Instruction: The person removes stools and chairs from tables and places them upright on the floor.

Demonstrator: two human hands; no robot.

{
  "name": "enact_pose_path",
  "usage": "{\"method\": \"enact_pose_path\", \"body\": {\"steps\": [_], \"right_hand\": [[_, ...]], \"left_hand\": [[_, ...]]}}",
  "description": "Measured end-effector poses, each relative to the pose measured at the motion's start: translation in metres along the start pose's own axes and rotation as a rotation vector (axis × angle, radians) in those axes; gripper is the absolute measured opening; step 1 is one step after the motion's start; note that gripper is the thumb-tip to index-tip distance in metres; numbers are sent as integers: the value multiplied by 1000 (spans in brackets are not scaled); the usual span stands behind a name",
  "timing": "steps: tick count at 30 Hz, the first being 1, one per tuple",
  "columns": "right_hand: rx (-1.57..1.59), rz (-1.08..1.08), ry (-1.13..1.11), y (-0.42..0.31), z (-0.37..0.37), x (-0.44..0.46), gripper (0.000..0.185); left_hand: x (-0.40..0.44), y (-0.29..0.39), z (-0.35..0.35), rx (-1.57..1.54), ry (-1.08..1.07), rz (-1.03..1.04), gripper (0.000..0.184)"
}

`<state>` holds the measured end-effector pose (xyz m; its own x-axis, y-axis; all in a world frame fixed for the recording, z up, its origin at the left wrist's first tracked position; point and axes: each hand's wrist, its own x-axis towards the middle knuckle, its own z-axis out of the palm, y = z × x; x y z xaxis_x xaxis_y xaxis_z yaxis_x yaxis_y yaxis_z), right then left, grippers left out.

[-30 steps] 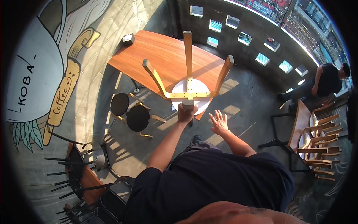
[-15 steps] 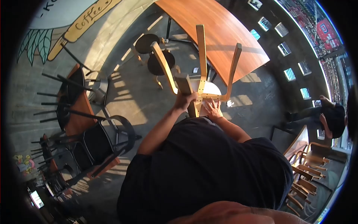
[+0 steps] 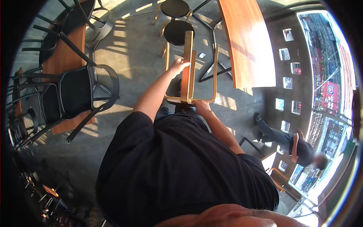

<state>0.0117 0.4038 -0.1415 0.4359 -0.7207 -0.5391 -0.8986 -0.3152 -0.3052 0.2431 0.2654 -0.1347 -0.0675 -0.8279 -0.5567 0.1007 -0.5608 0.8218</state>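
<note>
A wooden stool is in front of me with its legs pointing away from my body and its seat end close to my waist. My left hand is wrapped round the nearest leg, partway up. At the seat end, my right hand grips the stool beside the base of the legs, its fingers partly hidden. Most of the seat is out of sight behind the legs and my hands.
Two round black-topped stools stand ahead, beside a long wooden table. Black chairs lie on a wooden table at the left. Another person is at the right, near the wall with small openings.
The stool has tipped so its legs point forward and its underside shows less. My left hand has moved farther up the leg. The view has shifted, and the other person appears farther forward.
</note>
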Motion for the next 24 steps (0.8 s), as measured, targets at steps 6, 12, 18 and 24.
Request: {"method": "enact_pose_path", "body": {"steps": [6,12,18,24], "right_hand": [[-100,20,-224,17,-3,76,44],[167,78,-348,89,-36,169,51],[426,201,-639,171,-27,270,56],[604,302,-780,211,-15,351,60]], "left_hand": [[-40,-166,-76,244,27,-107,42],[-222,-320,-173,597,518,-668,33],[-328,-271,-114,41,688,-882,23],[-305,-301,-4,112,651,-716,24]]}}
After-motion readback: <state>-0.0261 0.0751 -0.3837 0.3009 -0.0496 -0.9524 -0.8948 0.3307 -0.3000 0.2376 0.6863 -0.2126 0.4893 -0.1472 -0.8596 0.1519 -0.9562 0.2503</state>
